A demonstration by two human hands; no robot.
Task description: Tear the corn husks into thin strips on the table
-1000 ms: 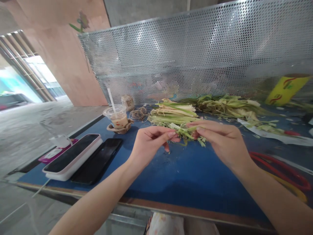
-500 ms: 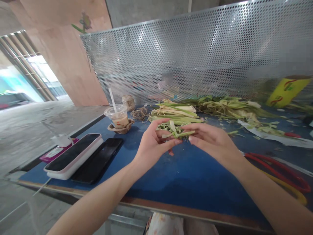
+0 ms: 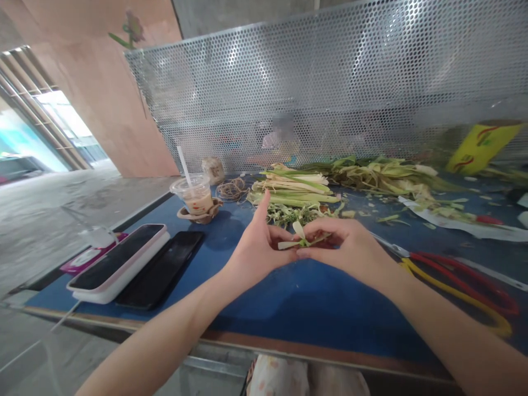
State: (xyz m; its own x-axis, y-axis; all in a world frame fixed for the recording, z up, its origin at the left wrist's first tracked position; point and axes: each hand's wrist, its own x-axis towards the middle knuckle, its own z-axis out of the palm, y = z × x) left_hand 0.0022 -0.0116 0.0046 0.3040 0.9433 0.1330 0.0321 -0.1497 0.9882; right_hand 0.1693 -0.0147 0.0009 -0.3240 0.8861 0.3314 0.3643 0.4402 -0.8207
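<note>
Over the near middle of the blue table, both hands meet at a small knot of pale green leaf strips [image 3: 300,236] with short ends poking out. My left hand [image 3: 258,242] grips its left side, one finger pointing upward and the others closed. From the right, my right hand [image 3: 344,239] pinches the same piece between thumb and fingers. The fingers hide part of it. Just behind my hands lies a heap of small cut leaf pieces [image 3: 289,214], and beyond that a stack of pale green stalks [image 3: 297,184].
Red-and-yellow-handled scissors [image 3: 457,275] lie by my right forearm. Long leaves [image 3: 383,173] pile up before a perforated metal screen [image 3: 322,77]. At left are a drink cup with a straw [image 3: 193,192], twine [image 3: 233,190], a black phone [image 3: 160,269] and a white-cased device [image 3: 119,264]. A yellow tube [image 3: 480,148] stands far right.
My hands have come closer together and slightly nearer to me, away from the heap. A left finger now points up, and the right fingers have closed on the leaf strips.
</note>
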